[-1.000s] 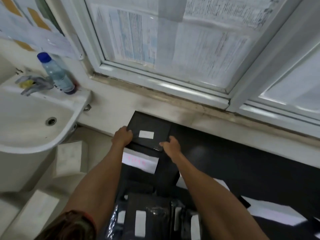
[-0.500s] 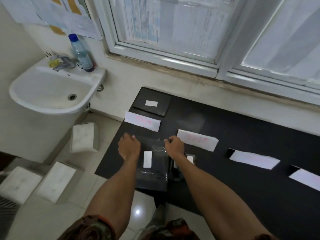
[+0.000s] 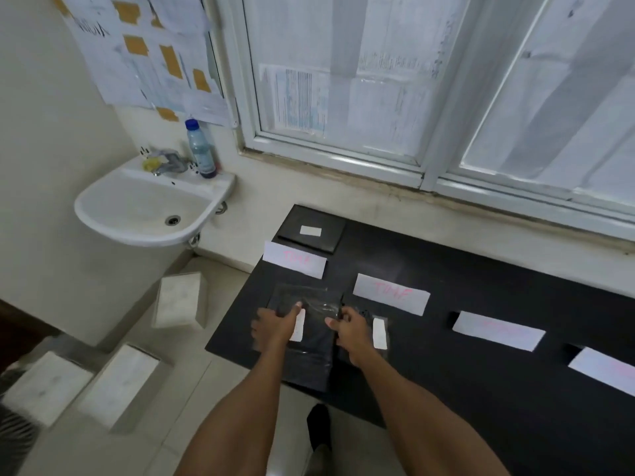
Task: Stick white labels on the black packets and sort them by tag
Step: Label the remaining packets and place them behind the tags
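The left hand (image 3: 275, 327) and right hand (image 3: 351, 335) each pinch one side of the black packet (image 3: 313, 359) between them, its long way running near to far.

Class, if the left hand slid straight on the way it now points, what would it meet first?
The left hand would probably meet the leftmost paper tag first, beyond the packet it holds.

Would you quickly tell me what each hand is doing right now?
Left hand: grips the left edge of the glossy black plastic packet.
Right hand: pinches the same packet's right edge.
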### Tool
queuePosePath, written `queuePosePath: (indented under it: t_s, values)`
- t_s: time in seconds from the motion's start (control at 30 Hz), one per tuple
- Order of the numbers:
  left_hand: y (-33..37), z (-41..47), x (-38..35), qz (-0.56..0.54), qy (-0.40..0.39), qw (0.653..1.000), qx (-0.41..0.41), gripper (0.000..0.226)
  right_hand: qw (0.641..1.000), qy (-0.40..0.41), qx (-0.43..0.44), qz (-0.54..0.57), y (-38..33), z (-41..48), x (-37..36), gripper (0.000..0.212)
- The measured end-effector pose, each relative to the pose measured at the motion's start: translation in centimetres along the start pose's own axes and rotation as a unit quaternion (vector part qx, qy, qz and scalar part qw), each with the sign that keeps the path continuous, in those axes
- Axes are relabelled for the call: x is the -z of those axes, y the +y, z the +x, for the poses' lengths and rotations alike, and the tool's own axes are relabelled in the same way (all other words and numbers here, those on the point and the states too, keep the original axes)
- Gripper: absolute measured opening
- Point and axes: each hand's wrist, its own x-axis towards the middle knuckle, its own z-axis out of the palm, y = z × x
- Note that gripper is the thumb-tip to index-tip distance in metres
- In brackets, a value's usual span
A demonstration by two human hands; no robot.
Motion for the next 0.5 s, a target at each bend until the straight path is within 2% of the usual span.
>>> queuePosePath:
  t_s: [0.07,0.13,0.2,0.27,0.33,0.43,0.5]
  values:
    - [1.9,0.4,0.8,0.023,0.022,0.998,-0.048,0.083,0.994,-0.027,-0.018,0.101,-1.0,-0.9,1.0,0.017]
    - [3.6,0.9,1.3,-0.014,-0.045,0.993,-0.112,0.069,0.986,-0.054,-0.024,0.154,-2.2,-1.4,2.2,0.024]
    - [5.2,1.0,1.3,-0.009,-0.084,0.980,-0.180,0.048,0.984,-0.059,-0.025,0.165,-3.5,-1.3,3.5,0.033]
    - [7.5,0.5,0.8,0.034,-0.075,0.970,-0.227,0.049,0.990,-0.061,-0.020,0.122,-5.3,-1.3,4.9,0.044]
    - [10.5,-0.4,-0.5,0.077,-0.091,0.955,-0.271,0.056,0.997,-0.026,-0.009,0.068,-7.0,-0.7,6.9,0.060]
    - [14.9,-1.3,-2.9,0.128,-0.137,0.925,-0.331,0.052,0.995,0.096,0.033,0.021,-8.9,0.8,9.5,0.082]
    - [17.4,-1.6,-4.9,0.161,-0.150,0.902,-0.371,0.050,0.989,0.134,0.058,-0.017,-9.5,2.0,11.0,0.082]
